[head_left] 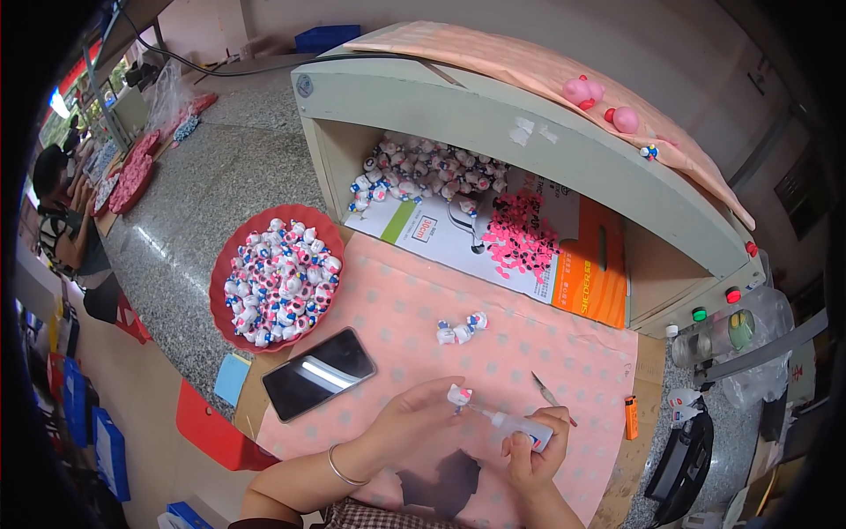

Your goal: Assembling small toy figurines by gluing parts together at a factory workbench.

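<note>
My left hand pinches a small white cat-shaped figurine with a pink mark by its head. In my right hand is a clear squeeze bottle, its thin nozzle pointing at the figurine; I cannot tell whether the tip touches it. Beyond my hands, a few white figurines lie on the pink dotted cloth. A slim pointed tool lies just past my right hand. To the left stands a red scalloped bowl heaped with white, blue and pink figurines.
A black phone and blue note pad lie at left. Ahead, an open grey cabinet shelters piled white figurines and small pink-and-black pieces. An orange lighter lies at right. Another person sits far left.
</note>
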`<action>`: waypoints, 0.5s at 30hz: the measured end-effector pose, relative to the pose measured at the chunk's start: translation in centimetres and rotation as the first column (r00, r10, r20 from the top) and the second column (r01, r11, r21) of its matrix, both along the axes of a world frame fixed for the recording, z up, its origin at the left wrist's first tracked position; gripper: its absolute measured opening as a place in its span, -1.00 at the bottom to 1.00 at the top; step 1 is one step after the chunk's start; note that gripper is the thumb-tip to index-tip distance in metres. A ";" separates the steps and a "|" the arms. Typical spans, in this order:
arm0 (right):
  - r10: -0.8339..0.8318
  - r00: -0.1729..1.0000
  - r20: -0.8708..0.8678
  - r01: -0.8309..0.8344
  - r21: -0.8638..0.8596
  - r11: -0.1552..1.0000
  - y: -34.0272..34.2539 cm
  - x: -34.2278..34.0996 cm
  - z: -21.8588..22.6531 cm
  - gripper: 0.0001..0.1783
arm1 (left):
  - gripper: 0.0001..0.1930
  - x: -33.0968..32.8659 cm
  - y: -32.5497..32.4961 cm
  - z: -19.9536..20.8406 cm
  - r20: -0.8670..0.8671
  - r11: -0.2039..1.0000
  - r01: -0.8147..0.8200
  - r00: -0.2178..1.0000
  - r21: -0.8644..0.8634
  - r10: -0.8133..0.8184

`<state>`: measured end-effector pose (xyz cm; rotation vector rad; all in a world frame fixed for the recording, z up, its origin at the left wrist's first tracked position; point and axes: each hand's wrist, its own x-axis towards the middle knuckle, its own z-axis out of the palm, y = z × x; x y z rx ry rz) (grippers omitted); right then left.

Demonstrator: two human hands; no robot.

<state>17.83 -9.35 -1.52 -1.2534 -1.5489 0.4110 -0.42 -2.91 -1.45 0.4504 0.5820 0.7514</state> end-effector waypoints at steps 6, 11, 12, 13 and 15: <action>-0.026 0.999 0.034 0.026 0.008 1.000 -0.5 -0.6 -0.3 -0.77 | -0.64 -0.5 -0.5 -0.1 -0.012 1.000 0.005 1.000 -0.025 -0.005; -0.100 0.991 0.090 0.095 0.061 0.994 -0.3 -1.3 -0.2 -0.79 | -0.64 -1.0 -0.4 0.1 -0.054 1.000 -0.003 0.999 -0.023 0.002; -0.126 0.986 0.112 0.116 0.096 0.989 -0.3 -1.3 -0.2 -0.80 | -0.64 -0.9 -0.4 0.0 -0.050 1.000 -0.003 0.999 -0.023 0.002; -0.126 0.985 0.115 0.115 0.096 0.989 -0.3 -1.4 -0.2 -0.80 | -0.64 -0.9 -0.4 -0.1 -0.035 1.000 -0.008 0.999 -0.015 0.007; -0.163 0.985 0.049 0.160 0.067 0.985 -0.3 -1.7 -0.2 -0.80 | -0.64 -1.0 -0.3 -0.2 -0.019 1.000 -0.014 1.000 -0.006 0.013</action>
